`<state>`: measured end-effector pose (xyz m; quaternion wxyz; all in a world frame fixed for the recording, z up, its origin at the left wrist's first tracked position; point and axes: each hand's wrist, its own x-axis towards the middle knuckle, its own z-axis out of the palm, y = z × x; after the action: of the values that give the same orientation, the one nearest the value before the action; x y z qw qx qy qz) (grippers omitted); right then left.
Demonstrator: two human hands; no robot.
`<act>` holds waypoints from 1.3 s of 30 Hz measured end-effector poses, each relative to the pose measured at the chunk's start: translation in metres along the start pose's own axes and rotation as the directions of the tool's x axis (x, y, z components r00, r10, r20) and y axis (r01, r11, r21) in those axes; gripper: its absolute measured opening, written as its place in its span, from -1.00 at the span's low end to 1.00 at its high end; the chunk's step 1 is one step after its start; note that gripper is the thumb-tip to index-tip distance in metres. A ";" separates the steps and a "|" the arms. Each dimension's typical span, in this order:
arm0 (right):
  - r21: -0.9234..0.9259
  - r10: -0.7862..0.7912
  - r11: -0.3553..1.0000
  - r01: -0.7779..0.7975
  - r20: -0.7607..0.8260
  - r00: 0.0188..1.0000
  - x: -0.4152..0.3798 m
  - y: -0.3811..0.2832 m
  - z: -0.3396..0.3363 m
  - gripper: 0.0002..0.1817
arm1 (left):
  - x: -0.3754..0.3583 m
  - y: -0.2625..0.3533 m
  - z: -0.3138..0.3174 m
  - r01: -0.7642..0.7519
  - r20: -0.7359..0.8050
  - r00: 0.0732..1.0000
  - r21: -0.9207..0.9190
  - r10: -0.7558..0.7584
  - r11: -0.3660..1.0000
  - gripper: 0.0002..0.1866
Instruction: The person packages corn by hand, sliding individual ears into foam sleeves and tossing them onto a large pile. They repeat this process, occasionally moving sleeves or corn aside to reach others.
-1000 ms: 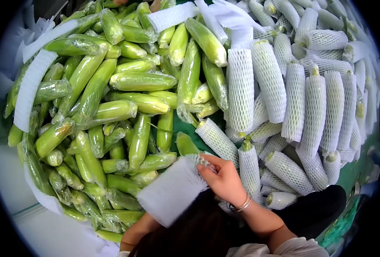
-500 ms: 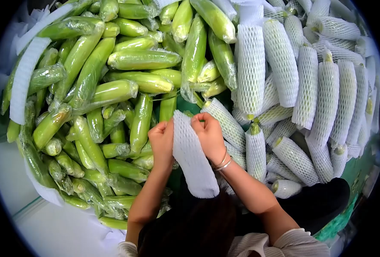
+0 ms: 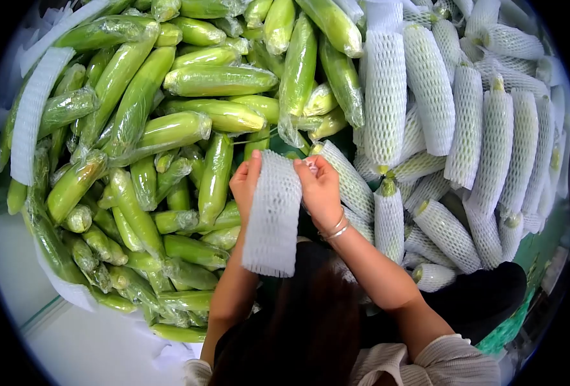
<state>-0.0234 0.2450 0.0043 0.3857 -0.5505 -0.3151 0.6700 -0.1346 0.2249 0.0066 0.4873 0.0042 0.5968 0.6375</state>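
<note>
A white foam net sleeve (image 3: 272,215) hangs flat and empty-looking between my two hands. Its top left edge is pinched in my left hand (image 3: 244,183), fingers closed. Closed fingers of my right hand (image 3: 318,190), which wears bracelets on the wrist, grip the top right edge of the same sleeve. Just beyond the hands is a film-wrapped green corn cob (image 3: 215,174) in the left pile. A net-covered cob (image 3: 344,180) lies right beside my right hand.
Film-wrapped green cobs (image 3: 220,80) are heaped at left. Cobs in white foam nets (image 3: 462,128) are piled at right. Another foam sleeve (image 3: 34,122) lies over the far left of the heap. A dark-clothed knee (image 3: 484,296) is at lower right.
The sleeve has swung left and now shows its broad side, its lower end hanging nearer my left forearm. Both hands have risen slightly, and the right hand has moved a little to the right.
</note>
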 end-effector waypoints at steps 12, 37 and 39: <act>0.009 0.009 1.000 -0.009 -0.021 1.000 0.044 0.004 -0.014 -0.80 | 0.037 -0.042 0.003 -0.079 -0.030 0.996 0.107 0.082 0.991 -0.76; -0.596 -0.386 0.283 0.752 0.647 0.658 0.022 0.029 -0.044 -0.50 | 0.009 -0.136 -0.101 -0.006 -0.095 0.995 -0.003 0.006 1.000 -0.84; -0.508 -0.247 0.494 0.705 0.696 0.674 -0.011 0.005 -0.061 -0.30 | -0.020 -0.078 -0.044 -0.020 -0.079 0.996 0.225 0.039 0.974 -0.86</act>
<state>0.0363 0.2327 -0.0059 0.1965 -0.3295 -0.8006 0.4604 -0.1015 0.1646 -0.0536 0.4489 0.0415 0.6845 0.5729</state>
